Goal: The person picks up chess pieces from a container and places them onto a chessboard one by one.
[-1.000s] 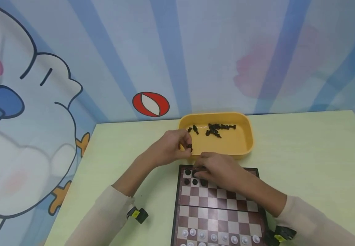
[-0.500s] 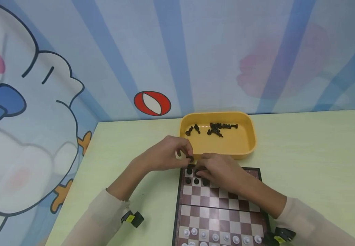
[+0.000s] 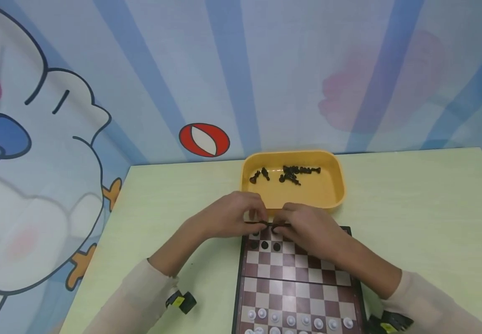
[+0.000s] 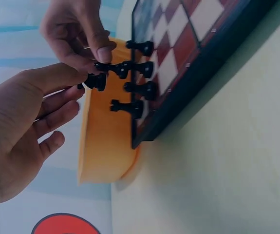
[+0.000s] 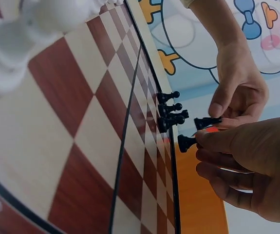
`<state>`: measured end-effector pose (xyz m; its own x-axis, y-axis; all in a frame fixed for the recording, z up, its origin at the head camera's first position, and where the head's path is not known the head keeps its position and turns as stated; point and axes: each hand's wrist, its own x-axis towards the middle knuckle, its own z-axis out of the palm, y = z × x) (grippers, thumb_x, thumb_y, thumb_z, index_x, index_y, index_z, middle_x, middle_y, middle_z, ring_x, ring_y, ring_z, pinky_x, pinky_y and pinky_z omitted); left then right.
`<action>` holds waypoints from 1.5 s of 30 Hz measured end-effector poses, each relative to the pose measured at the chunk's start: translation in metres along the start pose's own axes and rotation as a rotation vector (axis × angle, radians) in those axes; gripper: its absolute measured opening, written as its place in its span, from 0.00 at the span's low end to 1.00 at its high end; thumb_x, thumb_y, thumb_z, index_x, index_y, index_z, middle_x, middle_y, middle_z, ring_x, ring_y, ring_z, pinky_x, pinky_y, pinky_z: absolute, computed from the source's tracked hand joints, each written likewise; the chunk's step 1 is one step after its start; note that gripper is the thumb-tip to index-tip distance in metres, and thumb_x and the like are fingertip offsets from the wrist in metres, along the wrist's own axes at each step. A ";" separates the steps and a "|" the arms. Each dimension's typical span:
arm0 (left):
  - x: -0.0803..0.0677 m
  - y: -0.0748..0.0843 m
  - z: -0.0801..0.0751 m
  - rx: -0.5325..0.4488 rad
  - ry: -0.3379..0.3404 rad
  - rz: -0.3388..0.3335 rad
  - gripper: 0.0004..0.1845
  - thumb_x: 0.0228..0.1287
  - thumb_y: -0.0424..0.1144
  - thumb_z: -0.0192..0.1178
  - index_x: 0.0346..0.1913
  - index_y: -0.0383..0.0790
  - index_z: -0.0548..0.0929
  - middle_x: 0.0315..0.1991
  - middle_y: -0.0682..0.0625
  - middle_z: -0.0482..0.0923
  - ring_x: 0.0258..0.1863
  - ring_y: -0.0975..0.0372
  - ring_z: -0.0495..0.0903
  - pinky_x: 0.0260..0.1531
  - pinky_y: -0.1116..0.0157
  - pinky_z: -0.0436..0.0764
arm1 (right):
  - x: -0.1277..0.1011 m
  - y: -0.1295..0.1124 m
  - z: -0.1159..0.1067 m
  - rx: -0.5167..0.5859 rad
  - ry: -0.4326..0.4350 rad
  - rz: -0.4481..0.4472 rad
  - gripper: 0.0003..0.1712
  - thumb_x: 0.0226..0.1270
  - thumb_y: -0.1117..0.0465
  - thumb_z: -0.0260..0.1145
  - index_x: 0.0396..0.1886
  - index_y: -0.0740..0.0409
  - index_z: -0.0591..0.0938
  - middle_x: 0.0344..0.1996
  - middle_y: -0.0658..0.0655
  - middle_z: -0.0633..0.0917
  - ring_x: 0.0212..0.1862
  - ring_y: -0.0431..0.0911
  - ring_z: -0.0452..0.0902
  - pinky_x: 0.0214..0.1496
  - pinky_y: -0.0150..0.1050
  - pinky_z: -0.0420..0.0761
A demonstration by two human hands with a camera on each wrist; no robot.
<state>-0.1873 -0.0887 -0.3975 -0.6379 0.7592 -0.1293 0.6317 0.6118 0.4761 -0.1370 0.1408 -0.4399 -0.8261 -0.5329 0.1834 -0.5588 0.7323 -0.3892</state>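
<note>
My left hand pinches a small black chess piece between thumb and fingers, just above the far edge of the chessboard. Close beside it, my right hand pinches another black chess piece by its top. Both held pieces are near each other and clear of the board in the right wrist view. On the board's far left corner stand a black rook and several black pawns, one pawn being the rightmost. In the head view the fingers mostly hide the held pieces.
A yellow tray behind the board holds several loose black chess pieces. White pieces stand in rows on the board's near side. A patterned wall rises behind the pale table.
My left hand has come from over the tray's left side down to the board's far edge, carrying its black piece. My right hand has lifted slightly off the back row with its piece.
</note>
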 end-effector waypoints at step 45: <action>0.012 -0.002 0.001 -0.011 0.195 -0.047 0.09 0.68 0.46 0.74 0.46 0.46 0.91 0.43 0.57 0.89 0.40 0.60 0.82 0.42 0.64 0.81 | -0.022 0.026 -0.036 0.195 0.115 0.257 0.13 0.73 0.50 0.73 0.51 0.50 0.91 0.45 0.52 0.90 0.39 0.43 0.84 0.39 0.43 0.83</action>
<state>-0.1954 -0.0806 -0.4011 -0.7406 0.6717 0.0190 0.5949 0.6423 0.4832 -0.1361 0.1871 -0.4220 -0.9472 -0.2815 0.1532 -0.3156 0.7359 -0.5990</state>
